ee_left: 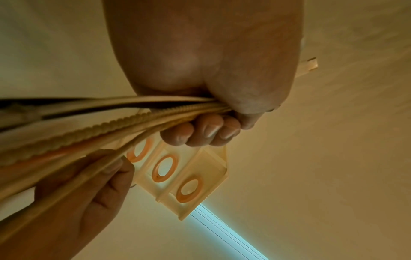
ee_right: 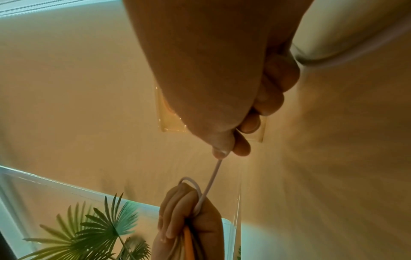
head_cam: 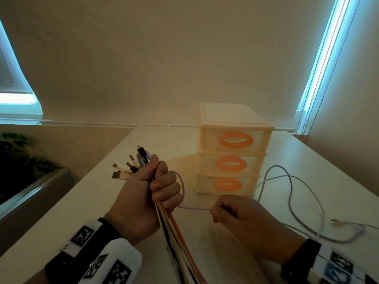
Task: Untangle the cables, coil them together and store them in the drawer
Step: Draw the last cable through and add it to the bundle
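A: Report the position of the cable bundle (head_cam: pixel 174 228).

B: The bundle is held upright above the desk (head_cam: pixel 86 201), in front of the drawer unit (head_cam: pixel 231 152). Its plug ends (head_cam: pixel 131 165) fan out above the fist; the strands, black, cream and orange, hang down below it.

A: State of each grip?

B: The left hand (head_cam: pixel 143 197) is a closed fist wrapped around the bundle. The right hand (head_cam: pixel 242 214) is curled, thumb and forefinger pinching the lilac cable (head_cam: pixel 192 208), which runs taut between the two hands and loops over the left knuckles.

A: Remainder of that cable?

B: Beyond the right hand, slack lies in loose loops on the desk, to the right of the drawer unit, beside a loose plug (head_cam: pixel 336 221).

A: Drawer condition?

B: All three drawers, each with an orange oval handle, sit flush. A plant (ee_right: pixel 100 227) stands beyond the left desk edge.
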